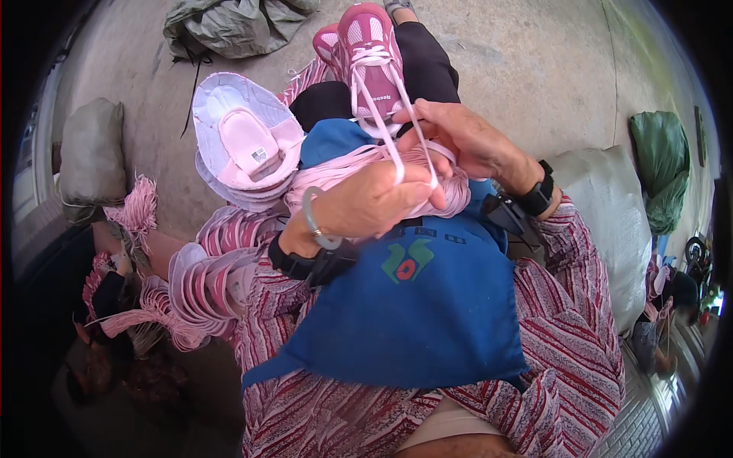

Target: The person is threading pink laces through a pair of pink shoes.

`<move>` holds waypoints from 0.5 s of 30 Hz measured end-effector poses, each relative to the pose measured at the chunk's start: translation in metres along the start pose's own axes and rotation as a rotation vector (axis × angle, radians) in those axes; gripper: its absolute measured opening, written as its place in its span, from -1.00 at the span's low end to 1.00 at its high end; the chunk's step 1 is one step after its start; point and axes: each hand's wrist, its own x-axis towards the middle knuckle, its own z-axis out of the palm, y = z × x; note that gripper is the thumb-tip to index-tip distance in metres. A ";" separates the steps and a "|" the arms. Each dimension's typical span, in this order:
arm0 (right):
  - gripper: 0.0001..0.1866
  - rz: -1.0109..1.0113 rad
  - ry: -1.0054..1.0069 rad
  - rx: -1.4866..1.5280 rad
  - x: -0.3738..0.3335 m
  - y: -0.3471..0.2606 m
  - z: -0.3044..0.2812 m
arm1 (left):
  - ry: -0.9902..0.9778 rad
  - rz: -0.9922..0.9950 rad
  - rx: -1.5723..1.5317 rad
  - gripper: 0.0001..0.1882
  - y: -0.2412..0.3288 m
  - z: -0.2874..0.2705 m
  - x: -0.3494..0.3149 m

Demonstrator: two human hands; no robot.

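My left hand [370, 200], with a pale bangle on its wrist, is closed on two pink shoelaces [376, 114]. They run taut from the eyelets of a pink sneaker [374, 70], whose toe points away from me. My right hand [475, 141] is beside the right lace, its fingers curved and apart; some fingertips are hidden behind the lace. Under both hands a thick bundle of loose pink laces [328, 174] lies on my lap, over a blue apron [427, 320]. Left of the sneaker is a stack of pink-and-white shoe uppers [248, 141].
More stacked shoe pieces [210, 286] and hanks of pink lace [136, 206] are at my left. Grey sacks [93, 153] stand on the concrete floor [527, 53]. To my right are a large white sack [611, 221] and a green one [663, 168].
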 end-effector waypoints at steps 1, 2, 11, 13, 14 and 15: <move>-0.58 0.038 0.004 0.169 0.017 0.010 0.012 | -0.020 0.240 0.292 -0.64 -0.015 0.009 0.010; -0.65 0.049 0.033 0.162 0.028 0.013 0.017 | -0.017 0.241 0.286 -0.64 -0.021 0.015 0.017; -0.73 -0.092 0.152 -0.286 0.025 0.013 0.002 | 0.797 -0.230 0.359 -0.58 -0.038 -0.067 0.022; -0.76 -0.120 0.099 -0.479 0.026 0.010 0.012 | 0.883 -0.164 0.502 -0.63 -0.070 -0.093 0.046; -0.76 -0.160 0.061 -0.514 0.032 0.011 0.010 | 0.889 -0.166 0.501 -0.63 -0.077 -0.100 0.053; -0.76 -0.160 0.064 -0.515 0.032 0.009 0.008 | 0.879 -0.162 0.597 -0.66 -0.077 -0.104 0.059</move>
